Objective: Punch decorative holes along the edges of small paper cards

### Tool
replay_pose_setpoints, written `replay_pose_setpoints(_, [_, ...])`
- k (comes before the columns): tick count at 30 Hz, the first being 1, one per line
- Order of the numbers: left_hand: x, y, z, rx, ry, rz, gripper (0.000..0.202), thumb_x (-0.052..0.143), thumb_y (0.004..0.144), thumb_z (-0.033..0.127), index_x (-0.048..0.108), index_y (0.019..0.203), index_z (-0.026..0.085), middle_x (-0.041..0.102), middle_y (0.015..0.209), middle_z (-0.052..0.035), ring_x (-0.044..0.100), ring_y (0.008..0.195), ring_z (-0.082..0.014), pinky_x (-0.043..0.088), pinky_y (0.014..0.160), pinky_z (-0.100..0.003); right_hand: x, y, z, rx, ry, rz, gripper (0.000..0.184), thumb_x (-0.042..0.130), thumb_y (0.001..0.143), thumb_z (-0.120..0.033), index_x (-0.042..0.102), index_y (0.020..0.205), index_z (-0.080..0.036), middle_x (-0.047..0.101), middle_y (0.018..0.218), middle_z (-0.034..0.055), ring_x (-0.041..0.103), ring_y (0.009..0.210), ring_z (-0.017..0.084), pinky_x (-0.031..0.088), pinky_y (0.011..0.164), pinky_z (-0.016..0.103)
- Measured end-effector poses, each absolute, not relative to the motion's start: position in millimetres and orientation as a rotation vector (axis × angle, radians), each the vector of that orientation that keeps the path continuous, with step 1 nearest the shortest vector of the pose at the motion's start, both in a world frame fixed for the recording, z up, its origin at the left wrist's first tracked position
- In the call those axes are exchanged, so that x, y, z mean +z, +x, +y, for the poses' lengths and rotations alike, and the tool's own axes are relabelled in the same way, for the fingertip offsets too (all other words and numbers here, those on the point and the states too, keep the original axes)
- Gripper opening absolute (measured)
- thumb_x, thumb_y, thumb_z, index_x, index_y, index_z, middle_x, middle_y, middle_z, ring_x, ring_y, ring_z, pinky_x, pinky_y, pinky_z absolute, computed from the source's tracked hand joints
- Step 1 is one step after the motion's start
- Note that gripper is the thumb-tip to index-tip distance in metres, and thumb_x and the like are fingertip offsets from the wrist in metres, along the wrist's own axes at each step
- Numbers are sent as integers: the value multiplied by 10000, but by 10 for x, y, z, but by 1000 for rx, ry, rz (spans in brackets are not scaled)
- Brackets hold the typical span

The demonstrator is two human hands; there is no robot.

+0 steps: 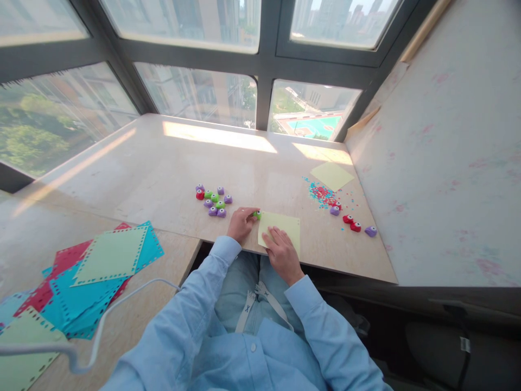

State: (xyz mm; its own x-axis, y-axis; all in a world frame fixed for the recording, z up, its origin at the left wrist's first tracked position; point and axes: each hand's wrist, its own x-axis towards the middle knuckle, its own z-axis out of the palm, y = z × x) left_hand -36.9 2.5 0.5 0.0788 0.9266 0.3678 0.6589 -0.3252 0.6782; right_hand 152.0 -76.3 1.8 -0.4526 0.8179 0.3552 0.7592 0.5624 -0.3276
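A pale yellow paper square lies at the near edge of the stone ledge. My right hand rests flat on the sheet's near left part, fingers stretched out. My left hand is closed around a small green paper punch that sits at the sheet's upper left corner. Just left of and behind my left hand is a cluster of several purple, green and red punches.
Another yellow sheet lies at the back right beside a scatter of red and blue paper bits. A few red and purple punches sit right of them. Punched blue, red and green sheets are stacked at the left. A white cable runs near me.
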Motion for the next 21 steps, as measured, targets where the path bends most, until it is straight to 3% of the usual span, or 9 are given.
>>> replay_pose_setpoints(21, [5, -355, 17, 1105, 2040, 1577, 305, 605, 814, 103, 700, 1081, 215, 739, 1060, -54, 643, 998, -221, 519, 939, -406, 17, 1507, -773, 134, -1268, -2287, 439, 495, 888, -117, 590, 1309, -199, 541, 1411, 155, 431, 1365, 275, 381, 1106, 508])
